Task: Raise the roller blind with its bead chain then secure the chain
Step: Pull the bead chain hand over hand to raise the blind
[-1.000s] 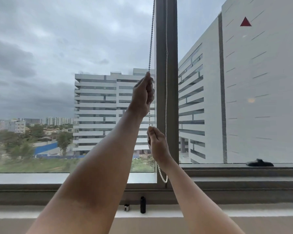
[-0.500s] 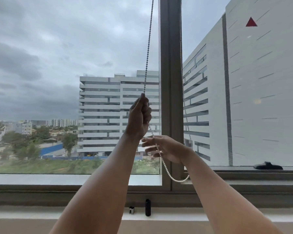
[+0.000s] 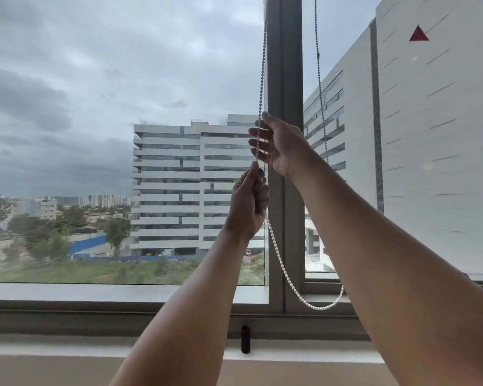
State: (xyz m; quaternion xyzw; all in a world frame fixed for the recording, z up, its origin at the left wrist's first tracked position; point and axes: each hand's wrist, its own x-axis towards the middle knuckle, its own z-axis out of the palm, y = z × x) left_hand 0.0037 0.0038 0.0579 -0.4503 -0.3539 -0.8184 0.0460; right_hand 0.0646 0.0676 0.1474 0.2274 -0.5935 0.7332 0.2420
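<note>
The chain hangs in front of the window, just left of the mullion. Its front strand comes down from the top edge to both hands. Below them it swings out in a white loop that dips to the lower window frame and goes up behind the right forearm. The back strand climbs on the far side of the mullion, against the right pane, with a small dark link high up.

The left hand is the lower one, closed in a fist around the front strand, thumb up. The right hand sits just above it, nearly touching. Its fingers are spread and almost straight, the strand runs across them, and the thumb tip is at the beads. It has no closed grip.

A black cylinder stands upright on the sill below the hands. A red triangle shows high in the right pane. Outside are a white building and grey cloud.
</note>
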